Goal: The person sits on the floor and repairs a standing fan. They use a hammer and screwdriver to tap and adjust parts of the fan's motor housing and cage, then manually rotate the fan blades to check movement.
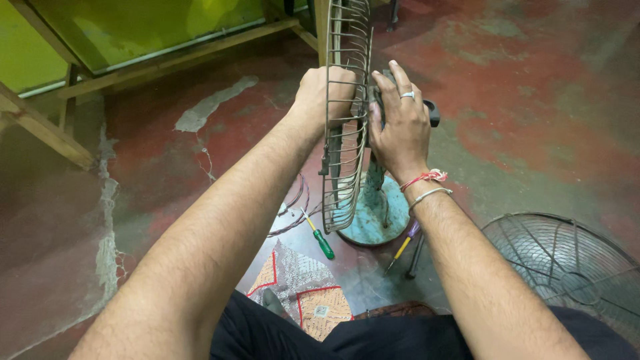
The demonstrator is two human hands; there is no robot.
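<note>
The left hand (320, 93) is curled into a loose fist inside the wire fan guard (347, 120), its fingers hidden behind the bars, so what they close on cannot be told. The right hand (400, 123) lies flat and spread against the other side of the guard, fingers pointing up, pressing on the dark motor housing (432, 112) behind the wires; it wears a ring and has red thread and a thin bangle at the wrist. The guard stands upright and edge-on to the camera, between the two hands, on a short stand rising from a round turquoise base (373, 217) that rests on the worn red floor (533, 100).

Just left of the base lies a green-handled screwdriver (321, 240), and beside it a few loose wire loops (293, 207). On the right of the base lie a screwdriver with a yellow and purple handle (403, 243) and a dark tool next to it. A patterned cloth (300, 293) is spread near the person's knees. A second round fan grille (567, 267) lies flat on the floor at lower right. A wooden frame with green panels (133, 33) stands at upper left.
</note>
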